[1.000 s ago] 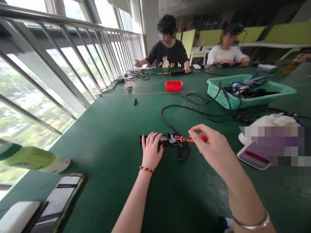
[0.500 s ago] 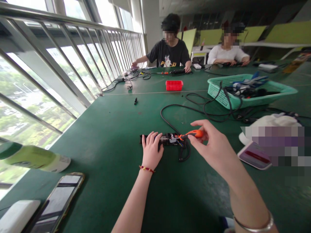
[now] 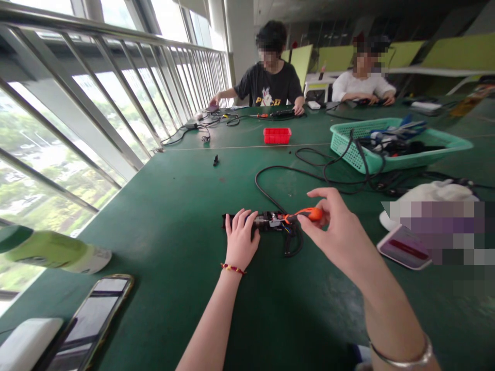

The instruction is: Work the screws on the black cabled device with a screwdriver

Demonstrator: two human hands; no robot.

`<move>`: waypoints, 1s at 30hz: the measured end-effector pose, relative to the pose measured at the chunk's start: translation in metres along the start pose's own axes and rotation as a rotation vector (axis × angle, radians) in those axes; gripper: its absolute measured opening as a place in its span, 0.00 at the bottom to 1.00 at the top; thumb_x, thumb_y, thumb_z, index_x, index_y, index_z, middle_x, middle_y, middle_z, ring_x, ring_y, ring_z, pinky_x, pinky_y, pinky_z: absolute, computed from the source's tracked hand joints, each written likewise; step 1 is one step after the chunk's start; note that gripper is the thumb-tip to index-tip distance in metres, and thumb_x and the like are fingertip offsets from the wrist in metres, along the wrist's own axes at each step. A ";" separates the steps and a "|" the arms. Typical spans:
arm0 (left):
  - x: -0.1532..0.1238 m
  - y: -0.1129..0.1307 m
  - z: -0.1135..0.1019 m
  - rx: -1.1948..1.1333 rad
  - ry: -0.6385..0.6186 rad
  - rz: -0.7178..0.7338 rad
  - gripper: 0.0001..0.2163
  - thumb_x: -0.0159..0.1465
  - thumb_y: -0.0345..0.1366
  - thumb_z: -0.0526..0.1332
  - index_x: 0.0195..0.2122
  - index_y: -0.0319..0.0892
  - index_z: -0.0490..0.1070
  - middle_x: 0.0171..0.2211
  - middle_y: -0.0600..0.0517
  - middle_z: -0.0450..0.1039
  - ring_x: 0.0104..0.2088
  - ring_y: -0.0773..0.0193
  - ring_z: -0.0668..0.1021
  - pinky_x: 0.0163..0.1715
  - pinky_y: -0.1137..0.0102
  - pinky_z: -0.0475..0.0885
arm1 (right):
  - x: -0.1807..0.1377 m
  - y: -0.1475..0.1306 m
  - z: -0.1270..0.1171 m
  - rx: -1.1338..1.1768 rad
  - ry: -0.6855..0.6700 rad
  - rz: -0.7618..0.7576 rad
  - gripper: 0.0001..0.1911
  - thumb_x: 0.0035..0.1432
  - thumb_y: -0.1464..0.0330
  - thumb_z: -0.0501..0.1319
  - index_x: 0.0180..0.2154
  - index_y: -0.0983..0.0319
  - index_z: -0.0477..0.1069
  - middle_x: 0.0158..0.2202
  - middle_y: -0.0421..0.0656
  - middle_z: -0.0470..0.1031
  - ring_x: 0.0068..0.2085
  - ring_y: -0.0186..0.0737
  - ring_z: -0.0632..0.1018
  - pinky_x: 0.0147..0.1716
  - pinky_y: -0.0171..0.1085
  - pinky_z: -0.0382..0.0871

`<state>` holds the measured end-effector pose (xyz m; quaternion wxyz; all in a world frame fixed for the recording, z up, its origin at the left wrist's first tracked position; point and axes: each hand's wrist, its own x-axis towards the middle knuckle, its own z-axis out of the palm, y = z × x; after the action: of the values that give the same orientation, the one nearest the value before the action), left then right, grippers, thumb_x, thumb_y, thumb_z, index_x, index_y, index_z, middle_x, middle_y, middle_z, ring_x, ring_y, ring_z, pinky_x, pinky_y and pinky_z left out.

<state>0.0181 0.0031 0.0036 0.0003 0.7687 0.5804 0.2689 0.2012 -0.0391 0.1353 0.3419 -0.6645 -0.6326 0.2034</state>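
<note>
A black, opened-up corded power tool (image 3: 265,221) lies on the green table, its metal parts and wires bare in the middle. Over its left end my left hand (image 3: 242,238) is laid, fingers curled across the body and holding it down. My right hand (image 3: 335,222) pinches an orange and black screwdriver (image 3: 308,214) by the handle end, between thumb and fingers, with the index finger raised. The screwdriver points left, into the tool's exposed middle; its tip cannot be made out. From the tool a black cable (image 3: 266,172) loops away towards the back right.
A red bin (image 3: 277,136) and a teal basket (image 3: 358,166) of tools stand farther back. A small black part (image 3: 215,161) lies at mid-left. A bottle (image 3: 58,251) and phone (image 3: 93,322) are left; a white cap (image 3: 433,198) and another phone (image 3: 404,246) right. Two people sit opposite.
My right hand has shifted very slightly, its raised index finger a little farther right. The screwdriver and the power tool stay almost in place, and my left hand keeps its hold.
</note>
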 end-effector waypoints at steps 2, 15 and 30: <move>0.000 0.000 0.000 0.003 -0.004 0.001 0.19 0.60 0.30 0.54 0.54 0.45 0.62 0.54 0.48 0.66 0.59 0.55 0.62 0.62 0.47 0.44 | -0.001 0.000 0.000 -0.009 -0.101 0.038 0.14 0.54 0.58 0.55 0.39 0.58 0.65 0.22 0.37 0.68 0.22 0.35 0.70 0.21 0.33 0.61; 0.000 0.000 -0.001 0.003 -0.007 0.002 0.19 0.60 0.30 0.53 0.54 0.46 0.62 0.54 0.48 0.66 0.59 0.55 0.62 0.62 0.47 0.43 | -0.001 0.001 0.001 0.031 -0.108 0.061 0.16 0.55 0.55 0.54 0.40 0.58 0.65 0.22 0.38 0.69 0.20 0.36 0.70 0.20 0.33 0.61; 0.000 -0.001 0.001 0.008 -0.002 0.004 0.20 0.60 0.30 0.53 0.55 0.46 0.62 0.54 0.48 0.66 0.59 0.55 0.62 0.62 0.47 0.43 | -0.002 0.000 -0.001 -0.047 -0.080 0.008 0.14 0.55 0.59 0.53 0.42 0.59 0.65 0.23 0.39 0.70 0.22 0.36 0.71 0.21 0.33 0.61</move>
<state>0.0180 0.0036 0.0025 -0.0027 0.7702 0.5797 0.2660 0.2014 -0.0417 0.1355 0.2997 -0.6662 -0.6476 0.2165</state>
